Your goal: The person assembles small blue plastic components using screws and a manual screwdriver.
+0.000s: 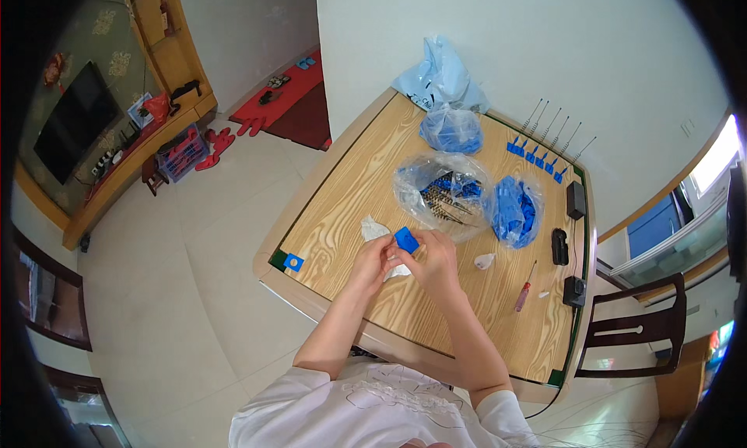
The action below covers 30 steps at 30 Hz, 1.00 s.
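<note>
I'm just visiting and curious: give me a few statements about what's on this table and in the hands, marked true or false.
1. Both hands, left hand and right hand, hold a blue piece. True.
2. The screwdriver is in the right hand. False: it lies on the table.
3. A chair stands at the table's right. True.
4. The clear bag is empty. False: it holds blue and metal parts.

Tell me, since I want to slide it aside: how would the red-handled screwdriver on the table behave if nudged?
The screwdriver looks small and slim, so it is probably light and would shift easily on the smooth wooden table. Its handle seems rounded, so it may roll rather than slide. The thin metal shaft is likely stiff, not floppy.
</note>
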Tool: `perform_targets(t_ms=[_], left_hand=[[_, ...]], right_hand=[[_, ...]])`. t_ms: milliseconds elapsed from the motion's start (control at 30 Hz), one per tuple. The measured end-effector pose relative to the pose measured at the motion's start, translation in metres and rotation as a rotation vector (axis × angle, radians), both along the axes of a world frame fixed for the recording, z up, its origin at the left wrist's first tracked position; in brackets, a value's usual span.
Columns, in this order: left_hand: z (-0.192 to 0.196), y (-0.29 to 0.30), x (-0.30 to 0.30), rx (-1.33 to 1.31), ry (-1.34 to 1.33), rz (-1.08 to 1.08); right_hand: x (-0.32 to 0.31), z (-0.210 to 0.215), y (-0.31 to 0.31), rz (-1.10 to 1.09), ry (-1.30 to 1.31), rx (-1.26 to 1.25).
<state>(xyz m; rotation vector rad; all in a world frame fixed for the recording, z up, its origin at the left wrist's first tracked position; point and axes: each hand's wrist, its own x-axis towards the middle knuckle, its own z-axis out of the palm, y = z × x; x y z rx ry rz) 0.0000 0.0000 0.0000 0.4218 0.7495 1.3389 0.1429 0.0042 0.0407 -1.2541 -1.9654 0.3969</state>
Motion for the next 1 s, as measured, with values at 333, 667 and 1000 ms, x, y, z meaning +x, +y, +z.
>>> perform_targets(t_ms=[333,667,1000], left_hand=[[0.002,0.000,-0.003,0.122,-0.062,-0.171],[-0.023,0.010,-0.004,-0.023,-0.328,-0.216],[-0.033,0.013,-0.013,-0.012,-0.256,-0.464]], right_hand=[[-0.006,0.002,-0.011,0.048,-0.034,0.020],[-0.004,0.007,-0.020,0.022,-0.058,0.086],[0.026,-0.016,-0.035,0.023,0.071,-0.165]])
